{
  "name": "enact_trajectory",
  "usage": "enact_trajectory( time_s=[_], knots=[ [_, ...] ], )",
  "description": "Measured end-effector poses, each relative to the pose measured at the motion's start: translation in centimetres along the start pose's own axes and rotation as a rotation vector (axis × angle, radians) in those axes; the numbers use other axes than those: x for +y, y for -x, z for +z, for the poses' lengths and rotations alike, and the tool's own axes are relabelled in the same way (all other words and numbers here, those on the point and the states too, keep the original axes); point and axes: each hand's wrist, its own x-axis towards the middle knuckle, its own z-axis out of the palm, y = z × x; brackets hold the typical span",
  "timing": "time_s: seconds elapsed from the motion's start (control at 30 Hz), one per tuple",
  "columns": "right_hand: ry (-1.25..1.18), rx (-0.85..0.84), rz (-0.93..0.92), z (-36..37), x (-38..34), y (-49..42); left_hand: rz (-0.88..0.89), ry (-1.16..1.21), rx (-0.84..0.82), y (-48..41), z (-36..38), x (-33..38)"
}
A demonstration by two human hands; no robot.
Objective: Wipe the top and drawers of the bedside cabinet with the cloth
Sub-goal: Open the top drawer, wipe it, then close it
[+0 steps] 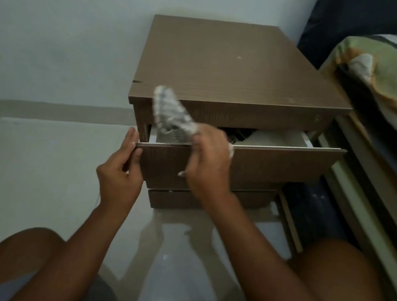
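Observation:
A brown wooden bedside cabinet (237, 64) stands against the white wall. Its top drawer (279, 164) is pulled out, with a pale interior showing. My left hand (121, 165) grips the left end of the drawer front, thumb on the top edge. My right hand (207, 159) rests over the drawer's top edge, shut on a grey-and-white patterned cloth (170, 110). The cloth sticks up and left from my fist, blurred, in front of the cabinet's top board. A second, lower drawer (178, 198) sits below, only slightly out.
A bed with a green, orange and striped cover (393, 83) and its pale frame (364, 199) stands close on the right. My bare knees (341, 285) are low in view on a glossy pale tiled floor (35, 178). A dark headboard (363, 20) rises at the top right.

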Motion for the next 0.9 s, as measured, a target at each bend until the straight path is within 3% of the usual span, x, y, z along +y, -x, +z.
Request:
enact_trajectory(
  time_s=[0.1, 0.17, 0.57, 0.9],
  knots=[
    [0.19, -0.212, -0.174, 2.7, -1.8, 1.4, -0.008, -0.089, 0.014, 0.0, -0.1, -0.7],
    [0.274, -0.237, -0.201, 3.3, -1.4, 1.5, -0.023, -0.103, 0.012, 0.0, -0.1, -0.6],
    [0.305, 0.024, -0.155, -0.3, 5.2, 0.8, 0.006, -0.013, 0.014, 0.0, 0.4, 0.2],
    [0.373, 0.073, -0.074, -9.0, 13.8, 0.0, -0.044, 0.025, 0.018, 0.2, 1.0, -0.3]
  ],
)
